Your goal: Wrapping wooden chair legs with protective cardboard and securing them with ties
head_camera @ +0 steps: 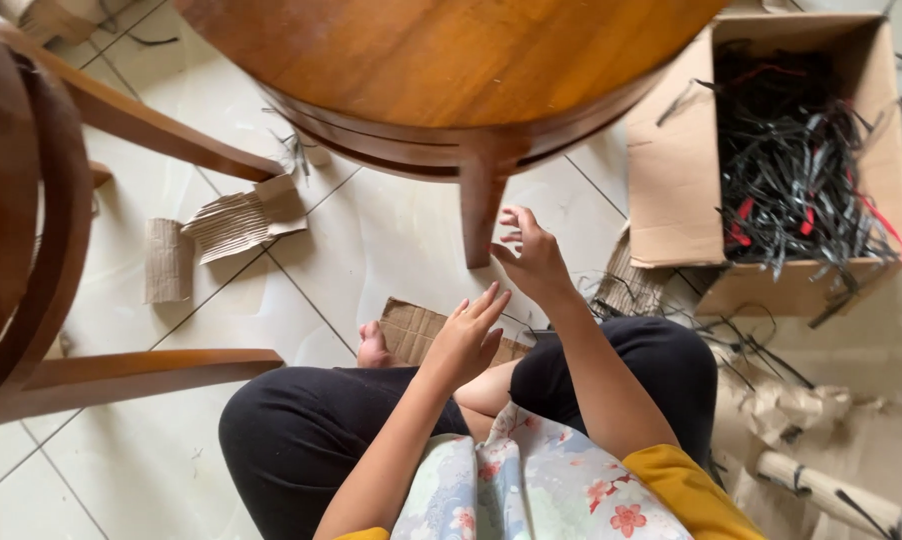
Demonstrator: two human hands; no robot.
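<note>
I sit cross-legged on a white tiled floor in black trousers. My left hand [466,335] hovers above my knee with fingers spread and nothing in it. My right hand [531,255] is raised just right of the leg of a round wooden table [441,60], fingers apart; whether a thin strand runs between the fingers I cannot tell. A flat piece of brown cardboard [411,328] lies on the floor under my hands, beside my bare foot [373,348].
An open cardboard box [671,170] at the right holds several black and red strips [796,170]. Loose black strips [741,345] and crumpled brown paper [801,420] lie beside my right knee. Corrugated cardboard scraps [236,220] lie at left. A wooden chair [41,230] stands far left.
</note>
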